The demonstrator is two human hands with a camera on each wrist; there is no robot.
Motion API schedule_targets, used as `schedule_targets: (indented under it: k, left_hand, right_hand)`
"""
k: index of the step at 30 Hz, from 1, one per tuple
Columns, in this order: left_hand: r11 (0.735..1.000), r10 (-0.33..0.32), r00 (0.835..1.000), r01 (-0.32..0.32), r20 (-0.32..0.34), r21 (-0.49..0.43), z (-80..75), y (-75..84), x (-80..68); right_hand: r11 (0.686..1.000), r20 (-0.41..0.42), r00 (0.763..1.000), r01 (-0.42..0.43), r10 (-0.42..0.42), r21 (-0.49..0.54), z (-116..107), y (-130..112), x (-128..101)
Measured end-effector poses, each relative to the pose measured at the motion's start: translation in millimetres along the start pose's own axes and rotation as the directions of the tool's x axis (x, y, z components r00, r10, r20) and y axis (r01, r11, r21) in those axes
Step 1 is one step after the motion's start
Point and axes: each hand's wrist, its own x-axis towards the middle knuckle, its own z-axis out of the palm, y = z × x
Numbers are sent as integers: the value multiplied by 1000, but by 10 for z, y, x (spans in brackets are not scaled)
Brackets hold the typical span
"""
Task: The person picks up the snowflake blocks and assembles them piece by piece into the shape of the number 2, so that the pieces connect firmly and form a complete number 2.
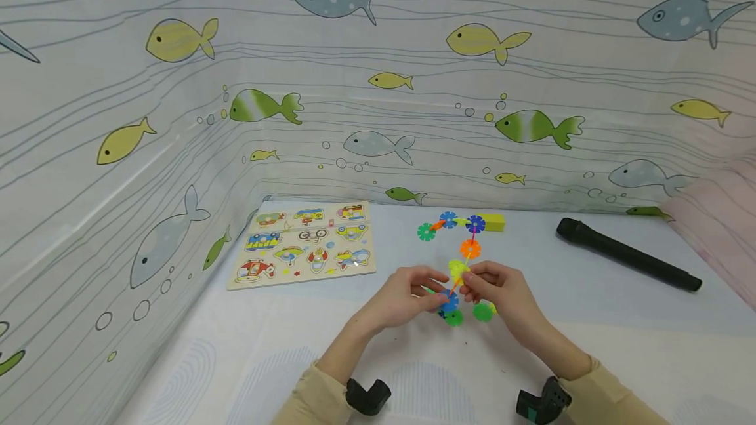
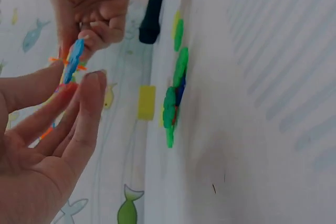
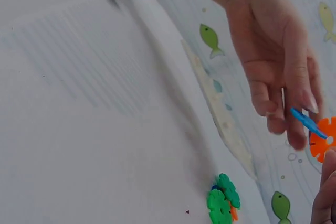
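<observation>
Watching this from my end, I'd say the step in hand is joining a blue disc (image 1: 450, 301) to the near end of a chain (image 1: 470, 249) of notched discs, which is between the two hands, over the table (image 1: 502, 376). The left hand (image 1: 407, 297) has thumb and fingertips pinched on the blue disc, and the right hand (image 1: 502, 284) grips the chain next to it, by the yellow disc (image 1: 457, 269), though I can't tell exactly which piece it's squeezing. In the right wrist view the blue disc sits edge-on to an orange disc (image 3: 320, 142) that shows its face, so they seem to cross, but I can't tell how deep the slots go. Next move, imo: line up the notches and press straight, since a skewed push could pop the other joints. As for where it points, in the head view the long axis runs from the blue disc away and slightly right to a dark blue disc (image 1: 475, 224), overlapping the yellow block (image 1: 496, 222); there it crooks left and ends in a green disc (image 1: 426, 232). No idea if that end rests on anything. Some spare green pieces (image 2: 180, 66) lie on the table, probably for later
</observation>
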Motion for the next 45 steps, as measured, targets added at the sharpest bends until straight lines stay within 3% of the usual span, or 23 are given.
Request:
schedule_targets:
  k: [24, 37, 45]
  left_hand:
    - [999, 10, 999, -9, -36, 37, 12, -41, 8]
    - [992, -40, 999, 42, 26, -118, 12, -38, 19]
    - [998, -36, 998, 39, 54, -49, 6, -49, 21]
  right_hand:
    - [999, 50, 998, -37, 35, 34, -7, 26, 29]
    - [992, 107, 993, -66, 55, 107, -7, 38, 26]
    - [999, 113, 993, -21, 16, 40, -6, 64, 31]
